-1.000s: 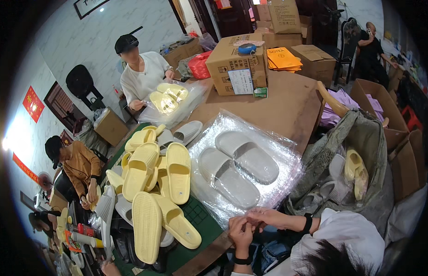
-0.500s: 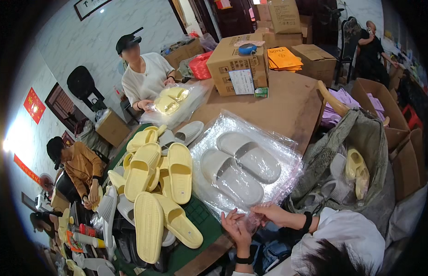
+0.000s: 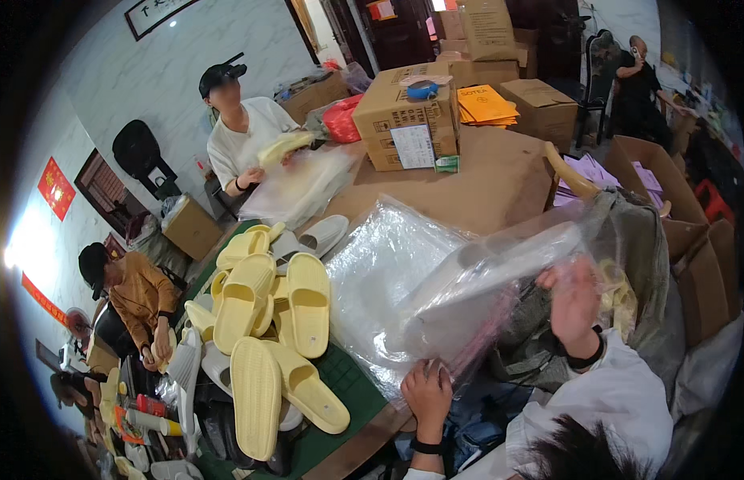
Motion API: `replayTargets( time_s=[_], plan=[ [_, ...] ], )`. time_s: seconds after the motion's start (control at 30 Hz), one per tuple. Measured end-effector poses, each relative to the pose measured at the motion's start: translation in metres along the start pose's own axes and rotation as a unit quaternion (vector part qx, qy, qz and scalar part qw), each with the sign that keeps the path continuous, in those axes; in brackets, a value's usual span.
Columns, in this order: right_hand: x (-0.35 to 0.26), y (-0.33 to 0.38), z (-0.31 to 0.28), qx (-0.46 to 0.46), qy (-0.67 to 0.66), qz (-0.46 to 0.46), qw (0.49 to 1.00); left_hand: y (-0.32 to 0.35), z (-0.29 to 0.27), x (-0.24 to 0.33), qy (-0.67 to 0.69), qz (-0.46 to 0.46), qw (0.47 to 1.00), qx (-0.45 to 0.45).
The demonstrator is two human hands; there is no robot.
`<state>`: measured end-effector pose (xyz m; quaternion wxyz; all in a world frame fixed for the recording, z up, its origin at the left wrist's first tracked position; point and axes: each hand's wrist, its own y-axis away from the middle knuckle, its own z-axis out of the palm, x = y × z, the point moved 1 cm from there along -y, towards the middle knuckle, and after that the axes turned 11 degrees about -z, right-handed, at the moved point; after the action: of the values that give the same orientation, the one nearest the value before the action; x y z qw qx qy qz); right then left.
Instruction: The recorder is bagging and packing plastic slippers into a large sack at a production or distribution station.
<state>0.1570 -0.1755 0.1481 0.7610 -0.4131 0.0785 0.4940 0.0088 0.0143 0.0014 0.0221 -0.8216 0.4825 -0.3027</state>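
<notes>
Clear plastic bag [image 3: 468, 288] with pale slippers inside, lifted off the brown table [image 3: 500, 172] and tilted, right end high. Likely light, floppy and slick; best gripped at the slipper edges through the film. Left hand [image 3: 426, 392] pinching the lower corner, fingers closed on the film. Right hand [image 3: 576, 300] closed on the upper end. Yellow slippers [image 3: 268, 320] piled just left.

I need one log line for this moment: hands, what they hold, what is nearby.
left hand: grips bag corner | right hand: holds clear bag with pale slippers, lifted | nearby: yellow slippers piled on table
</notes>
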Motion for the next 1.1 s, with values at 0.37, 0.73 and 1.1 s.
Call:
replayTargets(
  time_s=[0.37, 0.73, 1.1],
  plan=[
    [-0.074, -0.040, -0.048, 0.108, 0.456, -0.258, 0.845, -0.005, -0.021, 0.024, -0.036, -0.028, 0.998, -0.051],
    [-0.115, -0.039, -0.076, 0.101, 0.582, -0.218, 0.777, 0.023, 0.055, 0.102, 0.051, 0.149, 0.915, -0.371],
    [-0.066, -0.019, -0.121, 0.019, 0.607, -0.055, 0.792, 0.041, 0.123, 0.077, -0.018, 0.180, 0.851, -0.493]
  ],
)
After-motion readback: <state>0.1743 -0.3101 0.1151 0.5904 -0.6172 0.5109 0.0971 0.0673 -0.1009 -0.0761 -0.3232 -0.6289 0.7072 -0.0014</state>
